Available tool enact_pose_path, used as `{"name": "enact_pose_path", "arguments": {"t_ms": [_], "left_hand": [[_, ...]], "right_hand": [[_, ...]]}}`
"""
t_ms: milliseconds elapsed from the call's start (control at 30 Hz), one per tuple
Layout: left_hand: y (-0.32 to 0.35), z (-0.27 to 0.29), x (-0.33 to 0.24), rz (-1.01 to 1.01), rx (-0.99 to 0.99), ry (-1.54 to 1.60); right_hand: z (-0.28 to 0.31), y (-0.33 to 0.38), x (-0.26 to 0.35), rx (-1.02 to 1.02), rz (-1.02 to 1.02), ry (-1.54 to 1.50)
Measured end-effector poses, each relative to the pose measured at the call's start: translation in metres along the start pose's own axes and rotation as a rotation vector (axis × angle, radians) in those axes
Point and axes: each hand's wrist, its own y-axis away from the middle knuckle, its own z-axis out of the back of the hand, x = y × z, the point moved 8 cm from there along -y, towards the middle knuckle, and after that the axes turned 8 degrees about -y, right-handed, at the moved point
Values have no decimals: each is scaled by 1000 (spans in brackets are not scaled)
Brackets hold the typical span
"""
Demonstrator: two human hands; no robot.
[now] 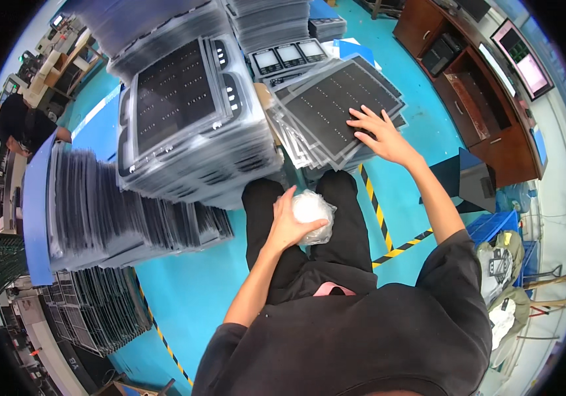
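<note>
My left hand point(287, 225) is curled around the side of a round white bundle in clear, crinkled plastic point(312, 212). The bundle rests between my thighs; what lies inside it cannot be made out. Up and to the right, my right hand point(383, 138) lies with fingers spread on the top black sheet point(330, 105) of a fanned, uneven pile. Small pale marks run in rows across that sheet, and clear-edged sheets stick out below it. Left of this pile stands a tall stack of clear plastic trays point(197, 155), with a black dotted panel point(174, 92) on top.
Upright sheets point(125, 204) are packed in a row at the left, above a dark rack point(98, 310). Farther back are more tray stacks point(266, 26). A wooden desk point(474, 112) and blue crate point(494, 228) stand right. Another person point(22, 125) is at far left.
</note>
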Motion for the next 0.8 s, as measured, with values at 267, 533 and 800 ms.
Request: {"name": "enact_pose_path", "arguments": {"t_ms": [267,533,800], "left_hand": [[15,-3,3,29,-72,712],[43,-31,-21,379,-193,765],[57,2,-35,125,-335,246]], "right_hand": [[-75,110,97,-263,-36,-542],[-173,123,51,-376,-488,-1430],[-202,116,75,-323,-638,-1889]]}}
